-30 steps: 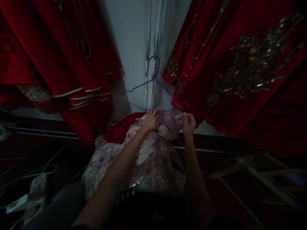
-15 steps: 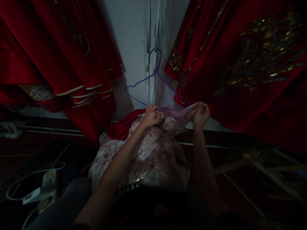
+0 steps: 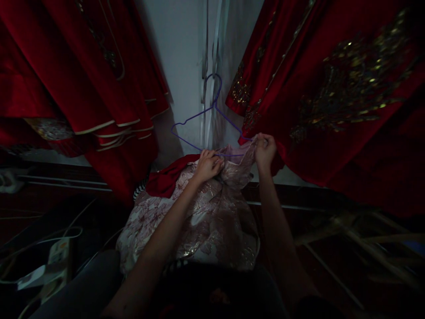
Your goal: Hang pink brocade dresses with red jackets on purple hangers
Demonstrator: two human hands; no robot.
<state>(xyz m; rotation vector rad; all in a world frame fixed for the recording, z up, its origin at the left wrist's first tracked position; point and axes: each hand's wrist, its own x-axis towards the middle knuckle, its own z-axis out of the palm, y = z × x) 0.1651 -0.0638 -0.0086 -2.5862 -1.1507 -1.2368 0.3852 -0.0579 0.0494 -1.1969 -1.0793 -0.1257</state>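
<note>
A purple wire hanger (image 3: 193,116) hangs by its hook at a narrow vertical strip on the wall. Over my lap spreads a pale pink dress (image 3: 199,230) with a metallic floral pattern. My left hand (image 3: 209,165) is closed on the dress's gathered top by the hanger's lower bar; whether it also grips the bar I cannot tell. My right hand (image 3: 265,151) pinches the dress's upper edge at the hanger's right end, where the fabric covers that corner. A piece of red cloth (image 3: 166,179) lies on the dress to the left.
Red garments with gold decoration hang at the left (image 3: 109,88) and the right (image 3: 318,133). A white power strip (image 3: 59,257) with cables lies at lower left. Wooden bars (image 3: 368,241) stand at lower right, partly lost in the dark.
My right hand has moved left and up, bringing the dress's edge over the hanger's right corner. My left hand stays closed at nearly the same spot.
</note>
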